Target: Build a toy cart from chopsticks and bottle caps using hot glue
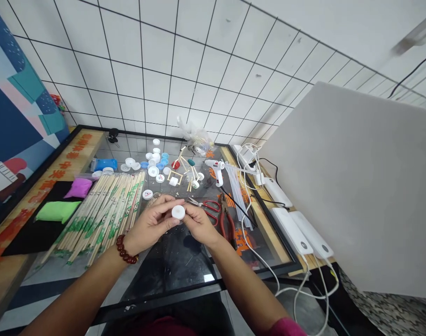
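A white bottle cap is held between my left hand and my right hand, just above the glass tabletop. Fingertips of both hands pinch its rim. My left wrist wears a dark red bead bracelet. Red-handled scissors and red pliers lie right of my right hand. A bundle of wrapped wooden chopsticks lies left of my left hand.
Behind lie several loose bottle caps, a chopstick-and-cap structure, a white glue gun and glue sticks. Pink clay and green clay sit left. White power banks with cables sit right, beside a white board.
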Motion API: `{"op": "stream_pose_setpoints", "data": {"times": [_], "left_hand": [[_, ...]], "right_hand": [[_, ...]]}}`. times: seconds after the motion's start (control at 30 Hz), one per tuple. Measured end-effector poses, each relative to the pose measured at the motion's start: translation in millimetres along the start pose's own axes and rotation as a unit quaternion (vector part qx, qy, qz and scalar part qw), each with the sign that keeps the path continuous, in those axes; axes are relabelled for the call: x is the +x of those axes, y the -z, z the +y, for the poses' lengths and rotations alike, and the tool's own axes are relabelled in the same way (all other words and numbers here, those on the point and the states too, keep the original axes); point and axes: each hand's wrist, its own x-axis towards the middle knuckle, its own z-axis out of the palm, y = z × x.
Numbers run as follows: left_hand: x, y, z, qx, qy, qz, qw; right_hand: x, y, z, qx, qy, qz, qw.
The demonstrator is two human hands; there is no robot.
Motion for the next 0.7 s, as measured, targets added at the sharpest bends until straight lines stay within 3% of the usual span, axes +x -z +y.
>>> {"op": "stream_pose_setpoints", "data": {"times": [0.27, 0.5, 0.7], "left_hand": [[-3, -6.8, 0, 0.036, -0.016, 0.035, 0.999], [-5, -16.4, -7, 0.045, -0.002, 0.110, 0.993], [-5, -12.3, -4, 0.100, -0.015, 0.101, 0.990]], "right_hand": [[0, -3, 1, -0.046, 0.029, 0.062, 0.997], [-3, -10, 9, -0.107, -0.014, 0.119, 0.987], [-2, -11, 10, -0.092, -0.003, 0.132, 0.987]]}}
